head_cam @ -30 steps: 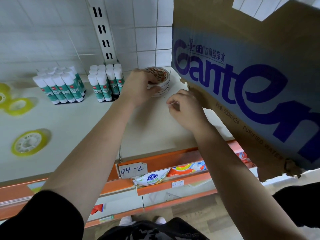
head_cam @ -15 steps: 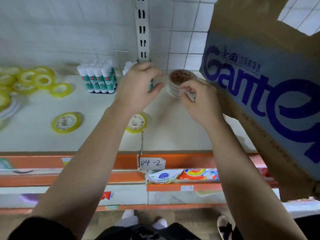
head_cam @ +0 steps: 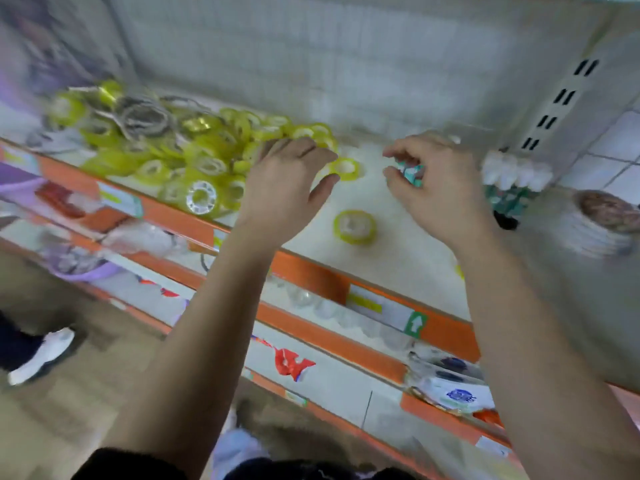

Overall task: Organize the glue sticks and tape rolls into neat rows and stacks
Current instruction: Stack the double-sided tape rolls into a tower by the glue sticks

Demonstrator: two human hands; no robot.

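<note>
The view is blurred by motion. My left hand hovers with spread fingers at the right edge of a loose pile of yellow tape rolls, holding nothing. My right hand pinches a small teal-and-white glue stick above the white shelf. One yellow roll lies flat between my hands, and another roll lies just past my left fingers. A block of upright white-capped glue sticks stands to the right of my right hand. A stack of patterned tape rolls sits at the far right.
Grey rings lie tangled in the back of the pile. A slotted shelf post rises at the back right against the tiled wall. The shelf has an orange front edge, with lower shelves of packets beneath. Another person's shoe is at the left.
The view has swung left from the cardboard box to the yellow tape pile. Both hands left the patterned tape stack and moved left; my right hand now holds a glue stick.
</note>
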